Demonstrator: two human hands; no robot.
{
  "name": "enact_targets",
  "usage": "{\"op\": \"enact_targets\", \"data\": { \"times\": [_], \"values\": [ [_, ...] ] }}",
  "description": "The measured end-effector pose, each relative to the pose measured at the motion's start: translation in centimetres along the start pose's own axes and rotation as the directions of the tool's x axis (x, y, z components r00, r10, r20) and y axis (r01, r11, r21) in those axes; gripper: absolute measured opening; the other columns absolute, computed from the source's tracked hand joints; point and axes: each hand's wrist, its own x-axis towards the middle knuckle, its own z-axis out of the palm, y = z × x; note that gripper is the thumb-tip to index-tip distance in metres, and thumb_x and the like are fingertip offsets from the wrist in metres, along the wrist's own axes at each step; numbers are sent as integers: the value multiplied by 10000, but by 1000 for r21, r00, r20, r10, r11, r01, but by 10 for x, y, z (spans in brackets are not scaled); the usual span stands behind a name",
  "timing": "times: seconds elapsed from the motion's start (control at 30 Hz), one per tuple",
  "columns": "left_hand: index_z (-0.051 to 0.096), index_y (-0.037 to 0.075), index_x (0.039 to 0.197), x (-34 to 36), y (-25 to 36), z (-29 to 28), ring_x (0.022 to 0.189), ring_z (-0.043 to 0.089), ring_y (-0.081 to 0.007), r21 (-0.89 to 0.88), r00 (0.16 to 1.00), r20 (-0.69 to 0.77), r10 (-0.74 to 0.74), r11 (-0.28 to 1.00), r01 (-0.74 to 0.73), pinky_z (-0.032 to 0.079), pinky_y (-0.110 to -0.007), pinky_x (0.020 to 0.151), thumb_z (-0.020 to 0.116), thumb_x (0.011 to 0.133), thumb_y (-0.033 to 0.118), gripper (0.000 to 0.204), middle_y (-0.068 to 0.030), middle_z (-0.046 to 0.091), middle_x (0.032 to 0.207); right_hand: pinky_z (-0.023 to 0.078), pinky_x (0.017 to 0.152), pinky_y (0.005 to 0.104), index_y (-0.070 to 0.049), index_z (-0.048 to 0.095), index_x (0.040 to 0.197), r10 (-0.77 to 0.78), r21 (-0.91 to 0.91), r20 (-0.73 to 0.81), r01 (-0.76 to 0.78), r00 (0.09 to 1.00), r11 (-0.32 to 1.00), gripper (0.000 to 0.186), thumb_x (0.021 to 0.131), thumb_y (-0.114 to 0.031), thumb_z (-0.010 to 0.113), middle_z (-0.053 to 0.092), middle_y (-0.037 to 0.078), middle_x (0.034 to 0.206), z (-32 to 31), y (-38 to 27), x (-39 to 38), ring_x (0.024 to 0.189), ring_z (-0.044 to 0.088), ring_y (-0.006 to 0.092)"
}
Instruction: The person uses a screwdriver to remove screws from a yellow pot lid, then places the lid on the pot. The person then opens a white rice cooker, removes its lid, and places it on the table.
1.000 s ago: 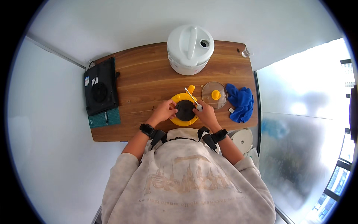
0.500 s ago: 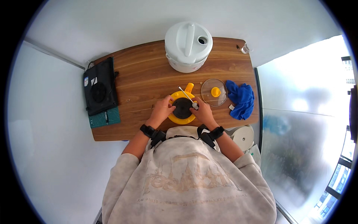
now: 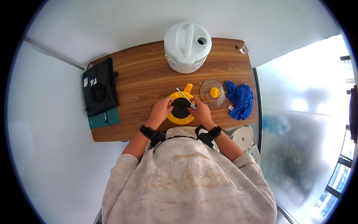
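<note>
A round yellow appliance piece with a dark centre (image 3: 181,109) and a yellow handle (image 3: 188,88) lies on the wooden table. My left hand (image 3: 162,109) grips its left rim with curled fingers. My right hand (image 3: 202,112) at the right rim pinches the pale handle (image 3: 193,105) of a thin tool, probably a screwdriver, whose silver shaft (image 3: 183,95) slants up-left across the piece. A glass lid with a yellow knob (image 3: 214,92) lies to the right.
A white lidded pot (image 3: 187,48) stands at the back. A blue cloth (image 3: 240,102) lies at the right, a small glass (image 3: 244,49) behind it. A black flat appliance (image 3: 99,82) and green mat (image 3: 104,121) occupy the left. The wooden table (image 3: 141,74) meets walls.
The yellow piece, both hands and the tool have shifted slightly left and up in the picture. The shaft now points a little further left. The grips look much the same.
</note>
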Motion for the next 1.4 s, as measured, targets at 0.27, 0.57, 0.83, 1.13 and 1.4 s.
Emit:
{"op": "enact_targets", "data": {
  "times": [0.27, 0.57, 0.83, 1.13, 1.4],
  "values": [
    [625, 49, 1063, -2, -7, -1, 852, 641, -274, -9, 999, 52, -8, 1000, 8, 543, -372, 754, 791, 768, 13, 341, -116, 598, 942, 546, 748, 438, -140, 681, 1145, -9, 54, -35, 11, 999, 998, 363, 804, -209, 783, 715, 170, 890, 3, 2, 0, 857, 696, 368],
    [593, 84, 1090, 2, -15, -2, 814, 595, -261, -36, 993, 120, 4, 999, 0, 521, -371, 736, 819, 740, 12, 423, -99, 539, 926, 553, 746, 443, -159, 718, 1098, -22, -33, -28, 21, 999, 999, 301, 810, -234, 765, 721, 143, 906, 3, -1, -2, 863, 691, 360],
    [570, 97, 1089, 9, -16, -1, 834, 591, -283, -34, 997, 79, -7, 999, 10, 520, -385, 749, 816, 752, 6, 427, -115, 535, 941, 546, 734, 458, -174, 702, 1082, -30, 11, -7, 30, 1000, 999, 267, 821, -210, 747, 718, 144, 882, -6, -11, 12, 851, 687, 372],
    [558, 98, 1099, 19, -18, -4, 907, 602, -319, 30, 998, 62, 5, 1000, -7, 510, -413, 797, 825, 746, 28, 448, -138, 538, 981, 546, 721, 492, -159, 613, 1114, -79, -4, 11, 79, 997, 997, 337, 813, -203, 758, 718, 157, 894, -3, -8, 32, 865, 687, 395],
    [529, 116, 1188, 22, -12, -10, 1033, 595, -388, -3, 980, 172, -99, 995, 101, 500, -450, 907, 842, 730, 51, 558, -174, 540, 1080, 532, 812, 509, -138, 496, 1243, 2, 1, 1, -2, 1000, 1000, 551, 787, -197, 801, 712, 201, 1008, -2, -10, 38, 973, 667, 452]
  ]
}}
